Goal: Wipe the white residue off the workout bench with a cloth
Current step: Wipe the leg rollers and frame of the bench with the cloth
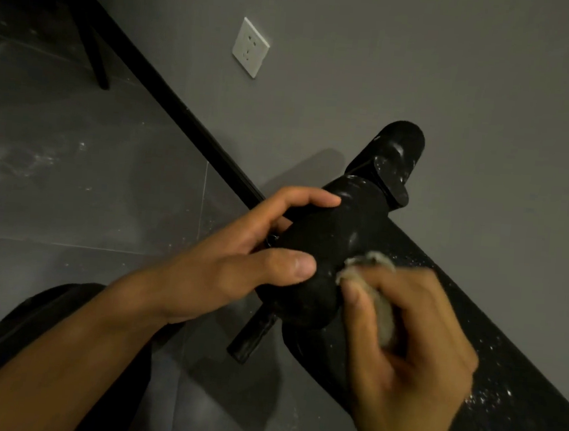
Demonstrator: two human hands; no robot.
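The black workout bench [492,343] runs from the centre to the lower right, its pad speckled with white residue. At its end sits a black foam roller pad [321,249], with a second roller [398,160] beyond it, both smeared white. My left hand [237,262] grips the near roller, fingers over its top and thumb on its front. My right hand [410,339] holds a small beige cloth [371,274] bunched in its fingers and presses it against the roller's right side.
A grey wall with a white power socket [250,47] stands behind the bench. A black skirting board [169,98] runs diagonally along the dusty grey tiled floor [73,179]. A dark furniture leg [94,54] stands at the upper left. A black bench frame bar [251,339] sticks out below the roller.
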